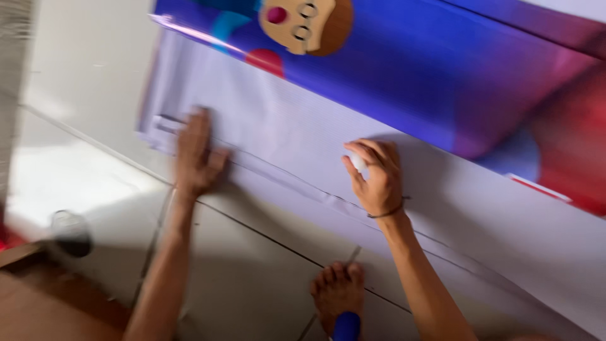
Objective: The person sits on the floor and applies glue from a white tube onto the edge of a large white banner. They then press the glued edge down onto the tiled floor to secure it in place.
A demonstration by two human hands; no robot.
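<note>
A large printed banner (404, 69) lies on the tiled floor, its blue, purple and red picture side folded over its white back (297, 136). My left hand (194, 155) presses flat, fingers spread, on the white back near its left corner. My right hand (375, 173) rests further right on the white sheet, fingers curled around a small white object (357, 162); a thin band circles that wrist. The view is blurred by motion.
Pale floor tiles (252, 265) with dark grout lines run under the banner. My bare foot (338, 293) shows at the bottom centre. A dark round object (71, 232) sits at left beside a brown cardboard sheet (44, 297).
</note>
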